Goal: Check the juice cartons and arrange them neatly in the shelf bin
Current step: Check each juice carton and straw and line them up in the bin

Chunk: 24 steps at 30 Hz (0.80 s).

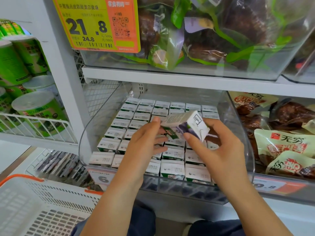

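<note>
— What sits closest, at the bottom of the frame?

— Dark trousers (pixel 144 222) at the lower middle, and a white basket (pixel 34 210) with an orange rim in the lower left corner. Two bare forearms rise from there toward the shelf.

— And the hands?

— Both are on one carton (pixel 185 124), lifted above the rows at the centre of the frame and tilted, its white end facing lower right. The right hand (pixel 216 147) grips it, thumb curled along the near face and fingers behind the end. The left hand (pixel 144 142) pinches its left end at the fingertips, the other fingers loosely spread over the rows below.

— Where does it hang relative to the bin?

— Over the middle of the clear bin (pixel 170 186), which holds the packed cartons (pixel 172 167) standing upright in rows, white tops up, running from the front wall to the back. A white and orange price label (pixel 102 178) with a 6 is fixed at the bin's lower left front.

— To the sides?

— Right of centre, snack bags (pixel 286 145) with red lettering. On the left edge, green tins (pixel 39 109) behind a white wire rail.

— Farthest up?

— A second clear bin (pixel 264 72) of green-trimmed packets (pixel 213 36) across the top, and a yellow and orange price tag (pixel 97 23) reading 21.8 in the upper left.
</note>
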Available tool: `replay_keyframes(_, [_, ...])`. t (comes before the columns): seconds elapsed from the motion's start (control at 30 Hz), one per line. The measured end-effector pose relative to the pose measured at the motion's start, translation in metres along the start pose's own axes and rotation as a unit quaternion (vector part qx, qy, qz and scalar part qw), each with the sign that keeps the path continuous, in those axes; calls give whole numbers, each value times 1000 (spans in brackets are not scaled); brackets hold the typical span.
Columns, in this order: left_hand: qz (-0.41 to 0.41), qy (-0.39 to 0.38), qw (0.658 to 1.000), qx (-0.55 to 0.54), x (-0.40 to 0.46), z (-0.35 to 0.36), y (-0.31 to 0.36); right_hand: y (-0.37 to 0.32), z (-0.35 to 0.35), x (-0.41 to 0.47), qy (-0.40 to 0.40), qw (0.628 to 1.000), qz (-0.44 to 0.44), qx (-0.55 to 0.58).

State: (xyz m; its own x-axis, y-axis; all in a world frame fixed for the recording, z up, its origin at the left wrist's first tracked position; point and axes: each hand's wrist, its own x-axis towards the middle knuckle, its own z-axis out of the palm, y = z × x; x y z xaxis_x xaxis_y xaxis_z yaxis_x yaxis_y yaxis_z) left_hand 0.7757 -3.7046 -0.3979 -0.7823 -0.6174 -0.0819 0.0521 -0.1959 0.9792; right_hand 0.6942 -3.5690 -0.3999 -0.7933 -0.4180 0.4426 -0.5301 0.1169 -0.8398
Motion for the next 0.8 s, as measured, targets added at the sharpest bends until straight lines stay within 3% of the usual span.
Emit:
replay_keyframes(0.07, [-19, -23, 1000, -5, 0, 2, -1, -1, 3, -3, 25, 995, -71, -71])
replay_keyframes(0.27, [-37, -51, 998, 3, 1, 4, -2, -3, 5, -4, 5, 983, -160, -89])
replay_keyframes(0.53, [-28, -36, 998, 32, 2, -1, -1, -2, -1, -2, -11, 976, -201, -77])
replay_keyframes(0.7, [-40, -24, 999, 6, 0, -6, 6, 3, -3, -3, -99, 963, -236, -85])
replay_keyframes(0.8, [-10, 36, 999, -25, 0, -6, 5, 7, 2, -4, -140, 966, -192, -104])
